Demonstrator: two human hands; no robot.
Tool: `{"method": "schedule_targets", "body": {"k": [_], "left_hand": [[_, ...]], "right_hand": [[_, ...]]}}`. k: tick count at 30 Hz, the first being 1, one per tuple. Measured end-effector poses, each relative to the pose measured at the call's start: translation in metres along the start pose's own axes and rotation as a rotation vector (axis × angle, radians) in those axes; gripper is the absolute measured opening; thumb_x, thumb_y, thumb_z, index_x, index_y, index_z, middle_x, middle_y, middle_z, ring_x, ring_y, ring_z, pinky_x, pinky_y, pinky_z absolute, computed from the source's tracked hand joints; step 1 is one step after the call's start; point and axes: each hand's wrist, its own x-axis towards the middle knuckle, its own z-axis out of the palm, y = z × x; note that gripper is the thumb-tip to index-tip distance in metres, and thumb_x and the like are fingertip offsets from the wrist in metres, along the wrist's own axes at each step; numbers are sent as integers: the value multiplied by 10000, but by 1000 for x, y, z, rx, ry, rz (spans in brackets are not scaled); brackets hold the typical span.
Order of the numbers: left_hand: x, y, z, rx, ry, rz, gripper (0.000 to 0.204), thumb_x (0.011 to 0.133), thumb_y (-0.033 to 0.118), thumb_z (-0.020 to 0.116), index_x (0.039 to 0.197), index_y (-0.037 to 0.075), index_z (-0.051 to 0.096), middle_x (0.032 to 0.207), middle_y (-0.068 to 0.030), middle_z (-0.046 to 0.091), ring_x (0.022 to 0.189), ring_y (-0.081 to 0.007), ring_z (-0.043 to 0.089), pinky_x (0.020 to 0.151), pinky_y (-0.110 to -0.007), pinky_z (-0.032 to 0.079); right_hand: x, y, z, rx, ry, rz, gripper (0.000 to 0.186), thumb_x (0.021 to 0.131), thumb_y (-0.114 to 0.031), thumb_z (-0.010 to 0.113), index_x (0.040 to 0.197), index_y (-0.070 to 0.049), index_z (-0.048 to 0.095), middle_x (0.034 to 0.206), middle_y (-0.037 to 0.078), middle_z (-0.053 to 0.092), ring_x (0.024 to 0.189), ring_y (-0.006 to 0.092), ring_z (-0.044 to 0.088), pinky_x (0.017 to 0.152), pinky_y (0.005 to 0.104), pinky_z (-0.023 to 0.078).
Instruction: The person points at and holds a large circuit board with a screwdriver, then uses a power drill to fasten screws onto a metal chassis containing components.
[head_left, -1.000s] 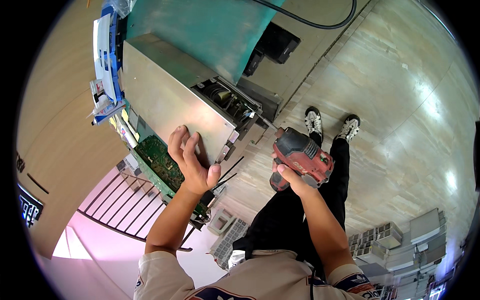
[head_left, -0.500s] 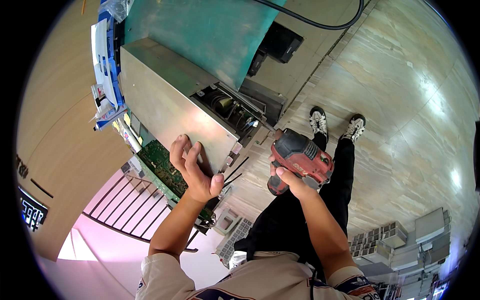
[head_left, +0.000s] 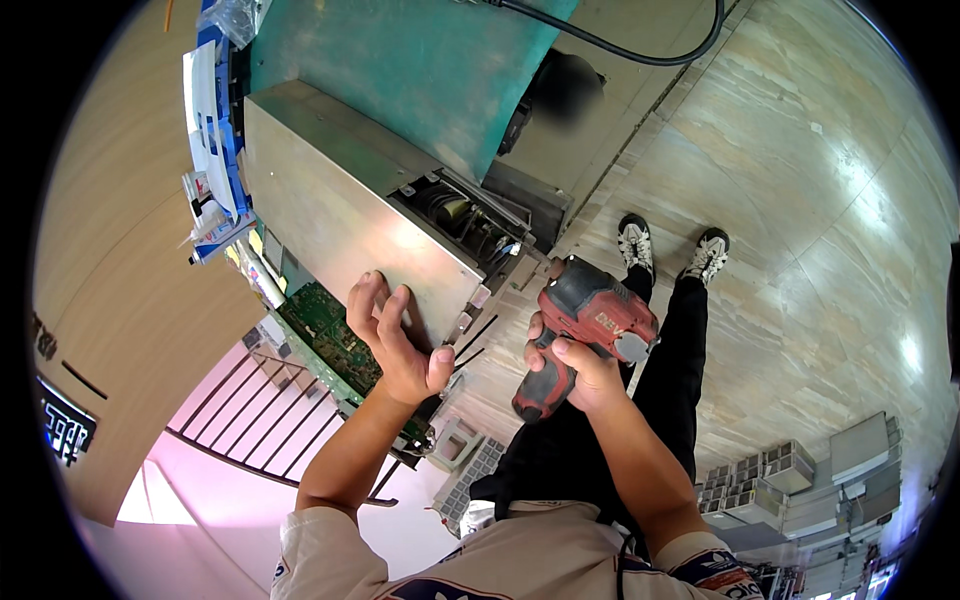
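Fingers (head_left: 372,300) of the left hand (head_left: 395,340) lie spread flat on the long grey sheet-metal case (head_left: 350,215) sitting on the bench, steadying it. Right hand (head_left: 580,365) is wrapped tight round a red cordless driver (head_left: 585,320), tip at the case's open end. Looks mid-job: cover on, internals (head_left: 460,215) exposed.

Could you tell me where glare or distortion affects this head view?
In the head view, glare whitens the glossy floor at right; fisheye bending curves the tile lines toward the black rim; the metal box under the left hand and the red drill stay sharp.
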Motion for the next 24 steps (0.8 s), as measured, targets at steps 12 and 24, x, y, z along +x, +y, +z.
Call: {"method": "schedule_targets", "body": {"k": [12, 24], "left_hand": [[2, 5, 0, 47, -1, 18, 675, 900, 458, 498, 1363, -26, 412, 1451, -250, 282, 1346, -416, 275, 1102, -535, 231], [2, 6, -2, 48, -17, 8, 661, 897, 436, 504, 1370, -16, 410, 1466, -244, 278, 1340, -419, 271, 1108, -538, 216]], "right_hand": [[-6, 2, 1, -110, 51, -14, 279, 838, -63, 665, 1093, -40, 555, 898, 58, 600, 732, 184, 593, 686, 338, 483], [-5, -11, -9, -309, 52, 25, 221, 798, -73, 640, 1006, -39, 572, 880, 62, 591, 712, 194, 580, 681, 349, 459]]}}
